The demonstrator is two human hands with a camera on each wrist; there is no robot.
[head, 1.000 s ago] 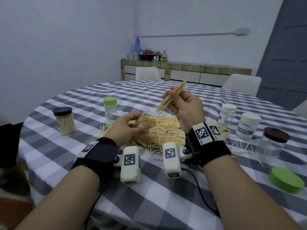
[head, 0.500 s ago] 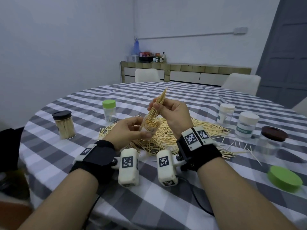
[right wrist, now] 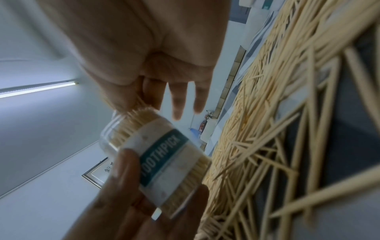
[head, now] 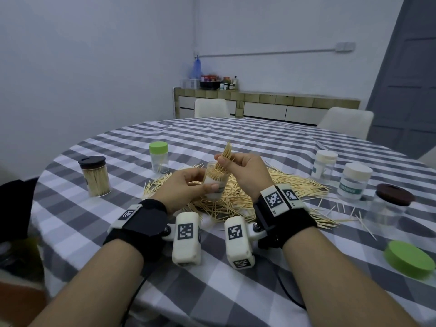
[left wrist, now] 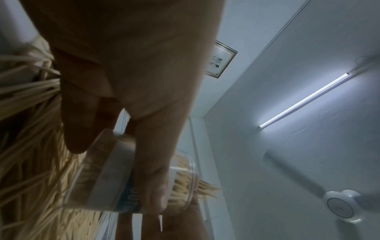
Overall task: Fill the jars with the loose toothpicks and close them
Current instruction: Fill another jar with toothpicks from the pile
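Above the loose toothpick pile [head: 271, 187] on the bench [head: 236, 138], the left hand [head: 186, 187] grips an open, nearly full jar [head: 215, 185]. The right hand [head: 245, 171] pinches a toothpick bundle [head: 227, 153] standing in its mouth. The black-lidded jar [head: 94, 176] is full.

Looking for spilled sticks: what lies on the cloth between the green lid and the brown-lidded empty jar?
Bare checked cloth, head view: green lid, brown-lidded jar. Stray toothpicks lie just left.
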